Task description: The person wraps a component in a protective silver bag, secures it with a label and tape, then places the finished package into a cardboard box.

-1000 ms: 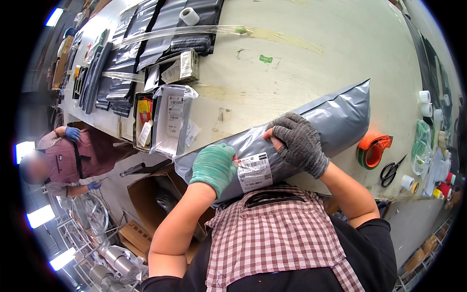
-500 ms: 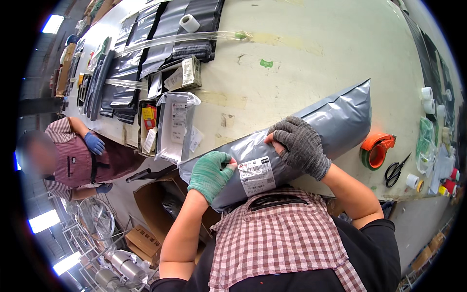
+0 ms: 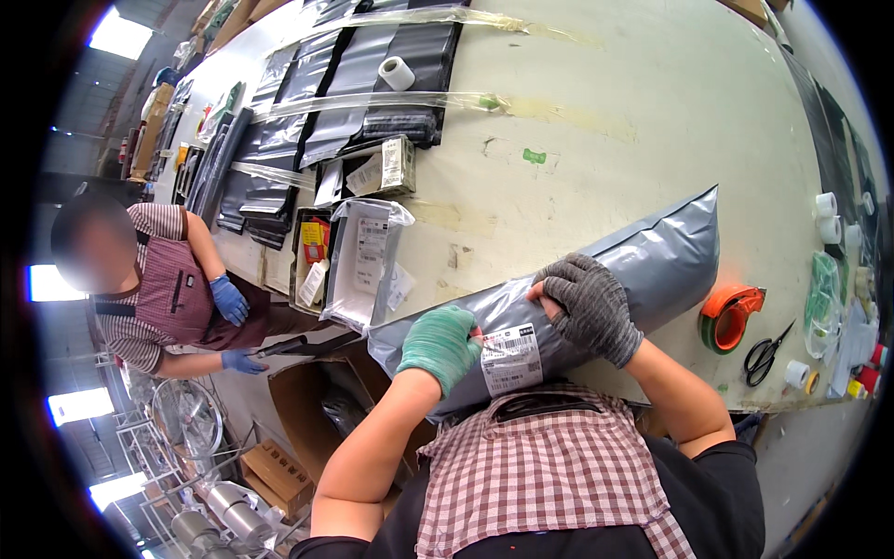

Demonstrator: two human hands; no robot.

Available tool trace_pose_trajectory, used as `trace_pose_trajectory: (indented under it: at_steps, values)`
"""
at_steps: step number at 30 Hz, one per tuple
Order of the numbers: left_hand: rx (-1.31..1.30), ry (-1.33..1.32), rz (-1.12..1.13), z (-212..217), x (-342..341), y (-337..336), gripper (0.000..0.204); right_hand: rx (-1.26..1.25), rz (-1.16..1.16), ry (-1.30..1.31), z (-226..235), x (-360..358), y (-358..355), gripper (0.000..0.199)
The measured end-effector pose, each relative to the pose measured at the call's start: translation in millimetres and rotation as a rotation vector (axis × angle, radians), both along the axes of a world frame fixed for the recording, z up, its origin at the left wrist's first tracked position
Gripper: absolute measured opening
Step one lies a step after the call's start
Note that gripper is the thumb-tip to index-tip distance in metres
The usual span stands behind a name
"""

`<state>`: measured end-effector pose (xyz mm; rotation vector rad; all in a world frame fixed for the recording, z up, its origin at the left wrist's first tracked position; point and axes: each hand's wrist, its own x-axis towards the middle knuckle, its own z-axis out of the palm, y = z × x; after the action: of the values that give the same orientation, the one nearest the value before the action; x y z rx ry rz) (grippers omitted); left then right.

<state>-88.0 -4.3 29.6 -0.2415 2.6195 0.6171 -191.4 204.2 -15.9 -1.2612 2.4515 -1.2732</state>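
Co-worker's lower blue-gloved hand (image 3: 244, 361) has moved to just beside the dark bar (image 3: 303, 347). Grey parcel (image 3: 652, 263) lies slantwise on the table (image 3: 605, 121), near side by the checked apron (image 3: 540, 456). Left grip (image 3: 440, 347): fingers curled, thumb at the white label (image 3: 512, 361) — pinching or merely touching, cannot tell. Right grip (image 3: 587, 306): half-curled on the parcel's upper face — closure unclear.

The green-gloved left hand (image 3: 440, 349) and gray-gloved right hand (image 3: 589, 307) touch the gray parcel (image 3: 656, 261) — a white label (image 3: 512, 361) on its near side. Right of the parcel lie an orange tape dispenser (image 3: 742, 303) and scissors (image 3: 762, 361); left of it, a box (image 3: 363, 270) — farther left, a co-worker (image 3: 175, 303).
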Motion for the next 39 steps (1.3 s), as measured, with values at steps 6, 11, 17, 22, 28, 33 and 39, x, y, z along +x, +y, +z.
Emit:
trace_pose_trajectory:
  at_steps: [6,11,17,22,28,33,39]
  values:
    - [-0.036,0.014,-0.070,-6.4,3.1,-4.2,0.015,0.005,-0.054,0.031,9.0,2.2,-4.4,0.007]
    - [0.015,0.025,0.015,-0.6,9.1,-5.2,0.014,-0.031,-0.044,0.047,17.5,4.8,-8.3,0.004]
    - [0.059,0.038,0.084,-10.0,15.5,-6.3,0.013,-0.021,-0.031,0.033,18.2,8.6,-9.0,0.005]
    - [0.098,0.007,0.109,-7.4,14.0,-7.9,0.015,-0.006,-0.025,0.037,16.4,7.5,-8.8,0.006]
    - [0.122,0.043,0.142,-7.7,18.3,-6.9,0.013,0.005,-0.021,0.036,17.7,7.6,-8.1,0.007]
    - [0.090,0.038,0.112,-4.0,18.7,-4.1,0.013,-0.006,-0.023,0.050,19.8,7.7,-8.6,0.006]
    - [0.071,-0.006,0.119,-1.0,15.8,-2.3,0.013,0.011,-0.019,0.038,19.2,8.6,-9.3,0.007]
